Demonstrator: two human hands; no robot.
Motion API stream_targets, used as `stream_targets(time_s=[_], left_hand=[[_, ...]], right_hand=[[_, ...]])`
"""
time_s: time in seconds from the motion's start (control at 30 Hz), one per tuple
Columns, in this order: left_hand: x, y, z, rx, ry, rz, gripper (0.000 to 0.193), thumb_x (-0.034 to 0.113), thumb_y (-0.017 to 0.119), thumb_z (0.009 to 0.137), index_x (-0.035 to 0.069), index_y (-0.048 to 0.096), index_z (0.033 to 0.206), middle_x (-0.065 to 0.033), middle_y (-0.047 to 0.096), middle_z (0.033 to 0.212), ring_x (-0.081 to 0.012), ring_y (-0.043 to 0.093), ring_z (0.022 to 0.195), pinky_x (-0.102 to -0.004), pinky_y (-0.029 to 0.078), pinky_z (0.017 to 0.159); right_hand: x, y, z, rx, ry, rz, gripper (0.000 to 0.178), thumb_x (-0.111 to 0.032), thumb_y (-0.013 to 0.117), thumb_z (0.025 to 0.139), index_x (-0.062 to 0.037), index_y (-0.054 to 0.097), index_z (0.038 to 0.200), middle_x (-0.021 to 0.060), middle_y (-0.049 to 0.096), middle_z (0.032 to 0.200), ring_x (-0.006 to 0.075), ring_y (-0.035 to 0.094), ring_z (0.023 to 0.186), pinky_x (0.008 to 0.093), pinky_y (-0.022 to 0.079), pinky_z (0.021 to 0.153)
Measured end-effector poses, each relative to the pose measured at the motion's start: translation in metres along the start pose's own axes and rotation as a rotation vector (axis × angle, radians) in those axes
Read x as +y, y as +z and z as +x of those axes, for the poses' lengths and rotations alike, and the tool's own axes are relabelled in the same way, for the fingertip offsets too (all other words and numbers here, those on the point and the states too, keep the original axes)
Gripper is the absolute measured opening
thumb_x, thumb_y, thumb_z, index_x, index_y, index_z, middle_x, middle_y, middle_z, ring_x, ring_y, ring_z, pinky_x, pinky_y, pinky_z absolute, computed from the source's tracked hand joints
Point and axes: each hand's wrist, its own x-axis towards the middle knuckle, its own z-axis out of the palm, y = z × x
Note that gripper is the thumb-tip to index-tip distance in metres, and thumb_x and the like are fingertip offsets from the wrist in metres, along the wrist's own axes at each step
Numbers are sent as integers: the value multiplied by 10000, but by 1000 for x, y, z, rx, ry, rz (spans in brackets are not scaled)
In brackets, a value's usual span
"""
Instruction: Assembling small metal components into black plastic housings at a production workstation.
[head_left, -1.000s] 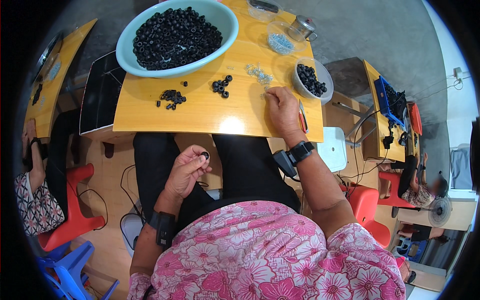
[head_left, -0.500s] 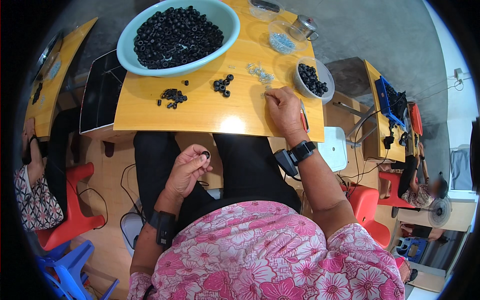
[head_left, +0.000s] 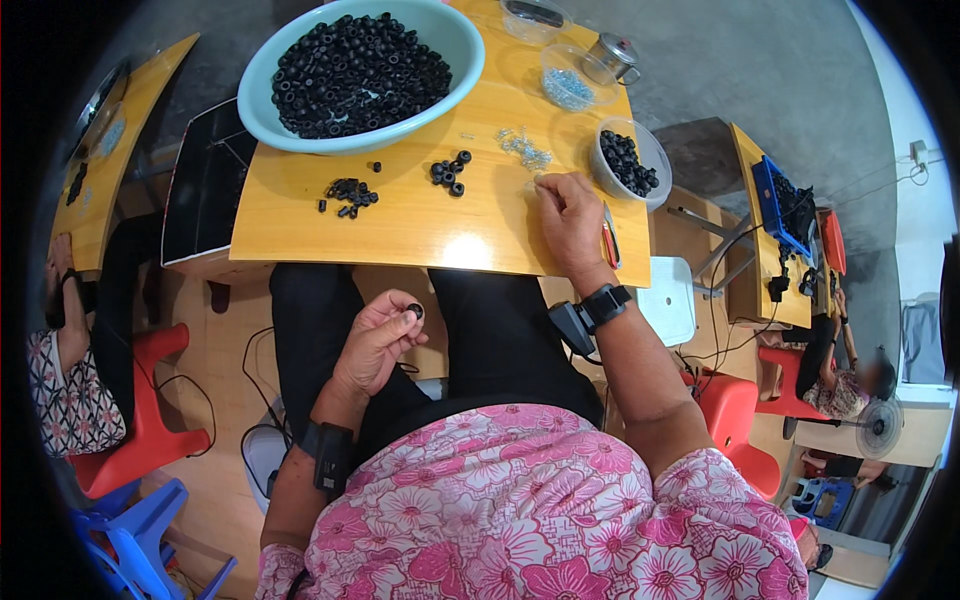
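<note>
Above my lap, my left hand (head_left: 380, 343) pinches a small round black part (head_left: 415, 311) with a hole between thumb and fingertips. My right hand (head_left: 572, 222) rests on the yellow table (head_left: 385, 228) near its right edge, fingers curled and fingertips down on the wood. Whatever those fingertips may hold is too small to make out. Just beyond them lies a scatter of small clear and bluish pieces (head_left: 524, 150). A cluster of round black parts (head_left: 451, 173) sits mid-table, and a pile of smaller black pieces (head_left: 350, 195) lies to its left.
A large pale-blue basin (head_left: 255, 105) full of black parts stands at the far left. Clear tubs hold black parts (head_left: 628, 165) and bluish pieces (head_left: 567, 88). Red-handled cutters (head_left: 610, 238) lie beside my right wrist. A metal mug (head_left: 612, 56) stands behind. Other people sit at both sides.
Almost nothing differs. The view has shifted slightly, and both hands keep their places and their grips.
</note>
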Motion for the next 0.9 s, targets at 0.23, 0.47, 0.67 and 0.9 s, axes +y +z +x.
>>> stream_targets(time_s=[0.23, 0.47, 0.67, 0.9], left_hand=[[0, -1, 2, 2, -5, 3, 119, 137, 600, 900, 88, 559, 1000, -3, 567, 857, -87, 547, 788, -275, 509, 783], [1, 0, 2, 11, -5, 1, 120, 141, 608, 895, 85, 565, 992, -5, 567, 845, -88, 552, 782, -274, 508, 777], [-1, -2, -2, 28, -15, 5, 135, 142, 611, 894, 77, 572, 1006, -3, 563, 848, -86, 547, 788, -274, 506, 783], [2, 4, 1, 51, -35, 92, 177, 142, 577, 924, 38, 570, 1066, 9, 540, 829, -80, 541, 780, -260, 500, 779]], right_hand=[[2, 6, 5, -7, -72, -27, 67, -40, 673, 768, -31, 640, 826, 129, 593, 766, 290, 591, 676, 351, 475, 599], [2, 8, 6, -43, -2, -10, 62, -56, 642, 789, -41, 629, 848, 146, 576, 798, 332, 585, 723, 383, 474, 632], [-1, 9, 1, -21, 38, 37, 80, -58, 683, 777, -22, 646, 838, 103, 587, 752, 206, 583, 645, 305, 464, 595], [-56, -15, -4, -170, -106, 133, 81, -20, 649, 771, -47, 647, 847, 122, 595, 774, 302, 596, 748, 355, 480, 666]])
